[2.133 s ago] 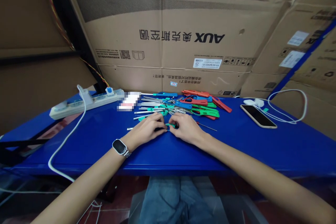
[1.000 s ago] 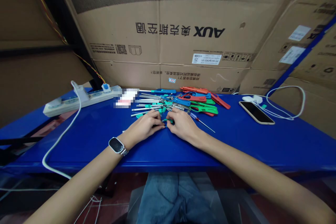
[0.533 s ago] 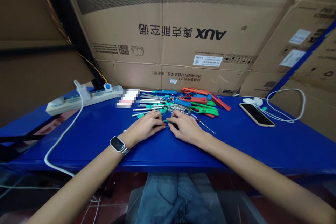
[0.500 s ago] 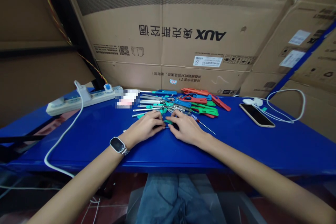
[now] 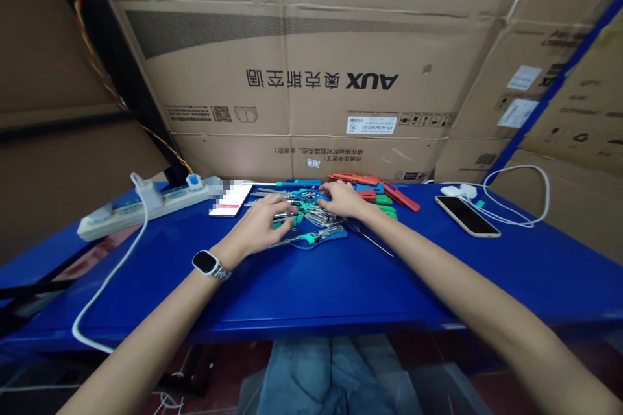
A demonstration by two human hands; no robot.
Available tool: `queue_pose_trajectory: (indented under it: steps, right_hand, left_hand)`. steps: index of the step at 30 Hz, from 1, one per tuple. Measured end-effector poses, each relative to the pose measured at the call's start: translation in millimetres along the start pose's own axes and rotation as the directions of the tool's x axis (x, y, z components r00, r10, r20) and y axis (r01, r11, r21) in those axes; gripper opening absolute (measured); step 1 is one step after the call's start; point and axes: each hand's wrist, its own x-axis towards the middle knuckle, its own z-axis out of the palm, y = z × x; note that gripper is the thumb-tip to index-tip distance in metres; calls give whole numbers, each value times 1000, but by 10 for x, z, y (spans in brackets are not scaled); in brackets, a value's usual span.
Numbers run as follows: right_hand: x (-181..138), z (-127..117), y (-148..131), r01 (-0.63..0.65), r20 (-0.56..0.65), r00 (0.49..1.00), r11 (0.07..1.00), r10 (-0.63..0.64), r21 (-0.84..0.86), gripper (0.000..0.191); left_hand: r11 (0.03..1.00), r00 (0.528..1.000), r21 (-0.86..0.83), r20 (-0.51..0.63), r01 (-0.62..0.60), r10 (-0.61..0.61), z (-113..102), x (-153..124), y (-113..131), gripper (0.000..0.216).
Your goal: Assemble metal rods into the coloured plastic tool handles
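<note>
My left hand [image 5: 265,224] rests at the left side of a pile of long-nosed lighter parts, thumb and fingers apart over metal tubes and teal pieces; no held part shows. My right hand [image 5: 342,200] reaches into the back of the pile, fingers curled about the end of a blue lighter shell [image 5: 322,196], mostly covered by the hand. In front of both hands lies an open lighter [image 5: 318,237] with a blue half shell, teal trigger and metal tube. Loose metal inner parts [image 5: 318,215] lie between the hands. A thin screwdriver [image 5: 372,242] is below my right wrist.
Red shells [image 5: 399,196] and green shells [image 5: 388,211] lie right of the pile. A phone [image 5: 467,216] and white cable are at the right. A power strip [image 5: 146,207] and a lit phone [image 5: 230,200] stand left. Cardboard [image 5: 316,45] walls the blue table [image 5: 341,292].
My hands have parted: the right moved back into the pile, the left shifted slightly left. The open lighter now shows in front. The camera view has tilted up and turned slightly right.
</note>
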Motion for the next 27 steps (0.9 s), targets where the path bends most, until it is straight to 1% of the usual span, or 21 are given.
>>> queue_pose_trajectory:
  steps: [2,4,8,10,12,14,15,17,19,22,24,26,27]
  right_hand:
    - [15,44,16,8,-28,1000,999,-7,41,43]
    - [8,75,38,28,-86,996,995,-20,96,39]
    - [-101,45,55,122,-217,973,976,-81,181,20]
    - [-222,5,26,186,-295,947,963,-123,195,20]
    - [-374,-21,-25,195,-354,931,945,-93,264,29]
    - [-529,-18,-84,208,-347,934,914,-80,348,37]
    - [-596,-9,-113,221,-333,938,907,-96,359,39]
    - [-701,15,-160,255,-279,948,894,-156,368,41]
    - [-763,30,-192,261,-197,960,892,-200,370,43]
    - [-797,23,-221,194,-85,981,921,-175,338,44]
    - [-804,14,-232,177,-65,984,944,-165,280,42]
    - [-811,14,-238,213,-79,977,947,-199,242,39]
    - [-814,19,-238,246,-84,969,939,-232,242,37]
  left_hand:
    - [999,997,16,63,37,-38,5,25,30,24]
    - [997,992,48,111,61,-66,60,10,100,35]
    - [988,988,143,133,65,-84,249,-35,237,53]
    - [987,988,150,137,51,-72,320,-37,250,48]
    - [993,986,115,160,32,-50,349,-41,228,40]
    - [998,980,66,198,14,-27,332,-63,195,38]
    - [999,977,51,211,15,-26,309,-81,180,39]
    - [998,981,51,189,40,-49,238,-126,155,44]
    - [995,989,35,112,90,-93,147,-168,124,47]
    - [982,985,-94,-26,166,-169,19,-202,52,46]
    - [946,960,-224,-96,235,-262,-33,-207,0,52]
    - [903,931,-324,-136,282,-339,-51,-204,-34,58]
    - [890,922,-351,-145,291,-359,-50,-201,-41,60]
